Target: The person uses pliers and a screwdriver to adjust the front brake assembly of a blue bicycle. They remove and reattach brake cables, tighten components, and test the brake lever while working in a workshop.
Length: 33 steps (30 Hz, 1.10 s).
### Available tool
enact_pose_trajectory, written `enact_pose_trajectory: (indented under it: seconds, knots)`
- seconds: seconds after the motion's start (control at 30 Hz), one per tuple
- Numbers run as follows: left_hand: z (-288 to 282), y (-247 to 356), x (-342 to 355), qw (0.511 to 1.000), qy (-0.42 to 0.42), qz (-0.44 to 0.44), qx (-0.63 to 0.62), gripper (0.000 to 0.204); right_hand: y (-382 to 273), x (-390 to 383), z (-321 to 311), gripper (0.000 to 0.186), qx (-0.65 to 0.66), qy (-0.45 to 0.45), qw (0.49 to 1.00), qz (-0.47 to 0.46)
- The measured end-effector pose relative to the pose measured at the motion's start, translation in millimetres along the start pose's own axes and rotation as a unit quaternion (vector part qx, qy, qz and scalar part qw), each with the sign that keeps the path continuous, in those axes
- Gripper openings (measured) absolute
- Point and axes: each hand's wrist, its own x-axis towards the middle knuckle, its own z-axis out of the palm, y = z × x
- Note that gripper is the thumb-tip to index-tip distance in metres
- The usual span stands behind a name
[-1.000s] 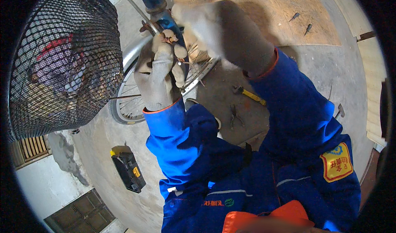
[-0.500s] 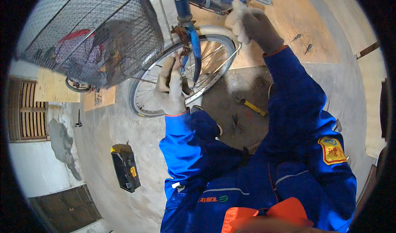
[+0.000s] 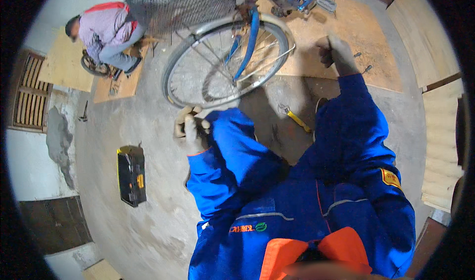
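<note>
My left hand [image 3: 190, 129], in a pale work glove, is just below the front wheel [image 3: 170, 93] of a bicycle, apart from it. Its fingers are half bent with gaps between them, and I see nothing held. Farther out on the right, my right hand [image 3: 336, 56], gloved too, hangs over the wooden board with loosely curled fingers; no object shows in it. Between the hands stands the bicycle, with a blue fork [image 3: 251, 45], a pale mudguard [image 3: 228, 20] and a dark mesh basket [image 3: 180, 7]. The wheel's spokes are partly blurred.
A wrench with a yellow handle [image 3: 299, 123] lies on the floor near my knees. Two screwdrivers [image 3: 367, 68] are on the board [image 3: 378, 47] at right. A black toolbox [image 3: 131, 181] stands at left. Another person [image 3: 106, 37] crouches at far left by a small wheel [image 3: 95, 67].
My left hand has left the fork area and come down toward my knee. My right hand has moved away from the bicycle to the right. The view has shifted, showing the other person more fully.
</note>
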Motion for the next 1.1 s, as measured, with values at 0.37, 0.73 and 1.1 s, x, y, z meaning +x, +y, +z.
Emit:
enact_pose_trajectory:
  seconds: [0.37, 0.73, 1.1]
  knots:
    - [-382, -198, -200, 0.89, 0.323, -0.263, 0.189, 0.045, 36, -25, -132, 0.071, 0.197, -0.084, 0.977, -0.023]
    - [-358, -332, -226, 0.785, 0.127, -0.388, 0.466, 0.061, 34, -22, -128, 0.07, 0.064, 0.008, 0.998, -0.019]
    - [-300, -358, -178, 0.704, -0.062, -0.376, 0.599, 0.04, 28, -17, -99, 0.064, 0.046, -0.084, 0.995, 0.02]
